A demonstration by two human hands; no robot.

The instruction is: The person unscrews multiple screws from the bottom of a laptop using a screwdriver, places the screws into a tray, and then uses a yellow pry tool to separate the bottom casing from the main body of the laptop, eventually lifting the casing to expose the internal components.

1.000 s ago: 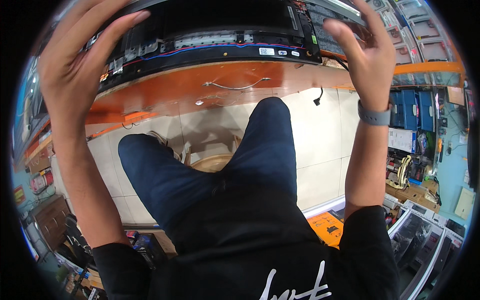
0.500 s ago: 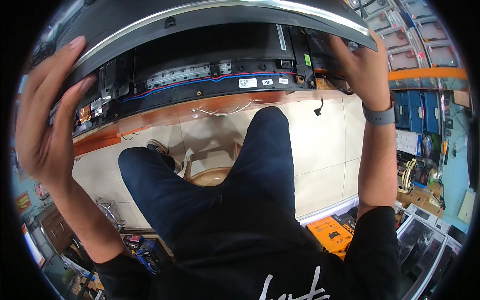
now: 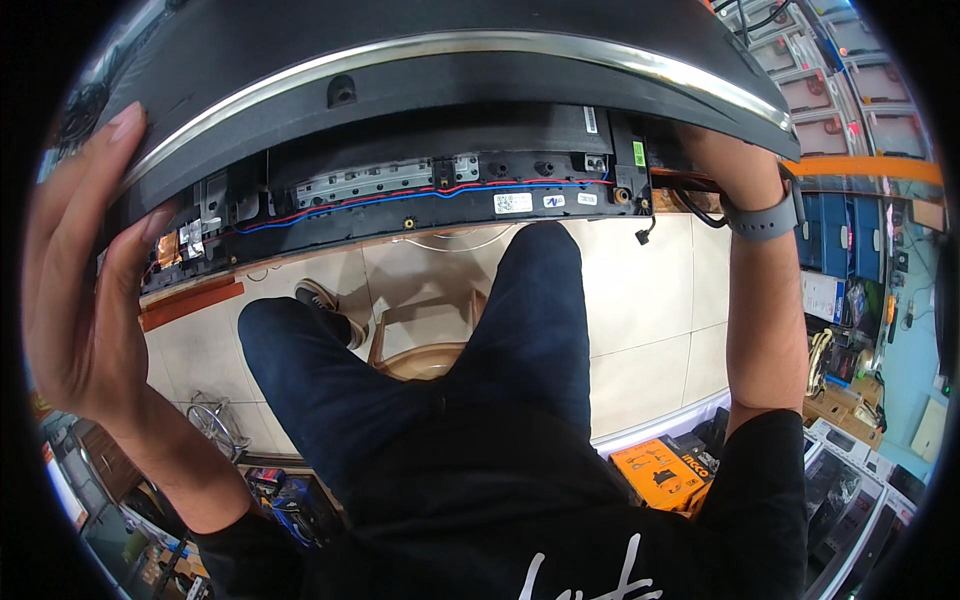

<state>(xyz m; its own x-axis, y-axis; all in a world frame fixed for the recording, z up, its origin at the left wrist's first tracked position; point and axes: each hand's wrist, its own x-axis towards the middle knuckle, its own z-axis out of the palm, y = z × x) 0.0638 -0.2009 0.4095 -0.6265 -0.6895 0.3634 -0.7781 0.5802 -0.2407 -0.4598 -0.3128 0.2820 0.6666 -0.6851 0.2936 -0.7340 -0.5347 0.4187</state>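
A large black cover [image 3: 450, 75] with a shiny silver strip is tilted up over an opened black electronic device [image 3: 350, 222], whose kind I cannot make out. My left hand [image 3: 90, 290] grips the cover's left edge, fingers over the top and thumb beneath. My right hand [image 3: 728, 160] reaches under the cover's right end, its fingers hidden behind it. Inside the device, a red and blue wire pair [image 3: 400, 197] runs along a black tray beside a perforated metal strip [image 3: 365, 180]. White labels [image 3: 513, 203] are stuck near the tray's right side.
A black cable with a plug [image 3: 645, 232] hangs below the device's right end. Behind my knees stands a brown stool [image 3: 425, 360] on the tiled floor. An orange box [image 3: 655, 472] lies at lower right, blue drawers [image 3: 845, 230] stand farther right, and a metal rack [image 3: 215, 425] sits at left.
The cover and device have shifted toward me and to the right. My right hand has gone farther under the cover, so its fingers no longer show. My left hand keeps its grip, slightly lower.
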